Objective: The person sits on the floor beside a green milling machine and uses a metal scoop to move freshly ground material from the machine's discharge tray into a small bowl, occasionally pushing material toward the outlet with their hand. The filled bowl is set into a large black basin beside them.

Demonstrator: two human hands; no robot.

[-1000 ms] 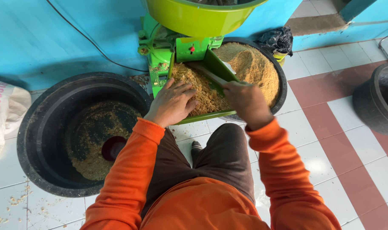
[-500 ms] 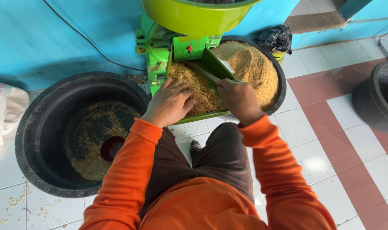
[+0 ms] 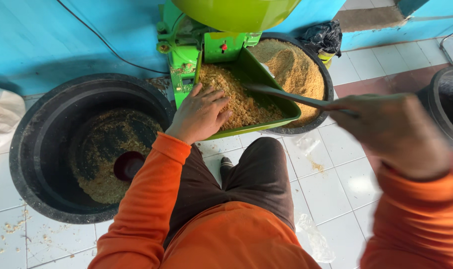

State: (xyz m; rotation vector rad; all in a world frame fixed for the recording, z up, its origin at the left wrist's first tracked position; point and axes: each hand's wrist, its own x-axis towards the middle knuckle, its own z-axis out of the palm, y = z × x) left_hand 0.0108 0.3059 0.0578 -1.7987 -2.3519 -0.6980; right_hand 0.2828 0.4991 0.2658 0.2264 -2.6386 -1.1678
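My left hand (image 3: 200, 113) rests with spread fingers on the coarse yellow-brown meal (image 3: 236, 97) heaped in the green tray (image 3: 286, 107) of a green grinding machine (image 3: 186, 45). My right hand (image 3: 396, 132), blurred and close to the camera at the right, grips the handle of a long grey spoon-like tool (image 3: 286, 94) whose far end lies in the tray. Both arms wear orange sleeves.
A large black tub (image 3: 32, 149) at the left holds a thin layer of meal and a small dark red bowl (image 3: 129, 165). Another black tub (image 3: 298, 65) behind the tray is full of fine yellow meal. A third black tub (image 3: 448, 104) stands at the right. Blue wall behind, tiled floor.
My right hand has pulled back from the tray toward the camera and to the right, holding the tool's handle. My left hand stays on the meal.
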